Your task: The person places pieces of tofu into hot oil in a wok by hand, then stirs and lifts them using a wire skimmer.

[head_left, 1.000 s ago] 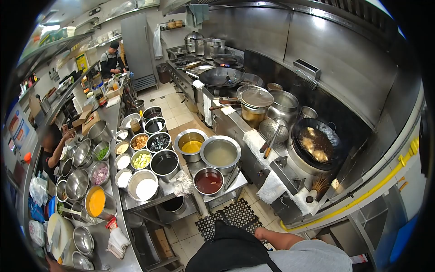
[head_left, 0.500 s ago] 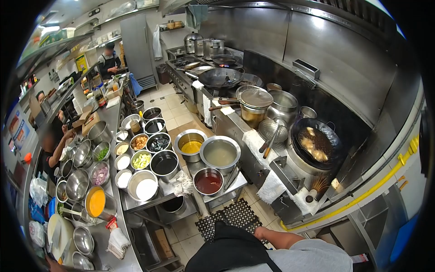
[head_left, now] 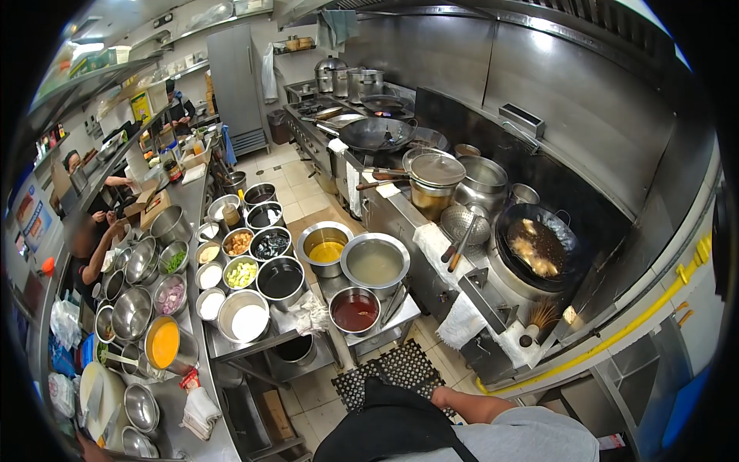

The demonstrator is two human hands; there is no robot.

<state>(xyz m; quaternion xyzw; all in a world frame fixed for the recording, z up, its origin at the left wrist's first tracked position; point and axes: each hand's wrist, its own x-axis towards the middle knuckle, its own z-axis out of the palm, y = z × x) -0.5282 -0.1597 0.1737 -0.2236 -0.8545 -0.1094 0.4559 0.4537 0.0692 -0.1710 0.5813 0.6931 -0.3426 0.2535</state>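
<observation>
My right forearm [head_left: 481,404] comes out of a grey sleeve and bends in toward my black apron [head_left: 385,423]. Only a bit of my right hand [head_left: 441,397] shows at the apron's edge; its fingers are hidden. My left hand is out of sight. Food pieces [head_left: 535,254] fry in dark oil inside a wok [head_left: 566,231] ahead on the right. Left of the wok lie a perforated strainer [head_left: 466,225] and a wooden-handled utensil [head_left: 458,252]. A pot of red liquid [head_left: 355,309] stands in front of me, beside a wide pot of cloudy liquid [head_left: 376,260].
Several ingredient pots, one with white contents [head_left: 246,317], crowd the middle stand. The left counter holds metal bowls [head_left: 132,314], an orange-filled pot [head_left: 163,344] and a knife on a round board [head_left: 96,396]. Co-workers [head_left: 96,246] stand beyond it. A perforated mat [head_left: 392,373] lies on the floor.
At the far left, a co-worker's arm now reaches out across the counter. The person at the back has shifted. My right arm and the wok look the same.
</observation>
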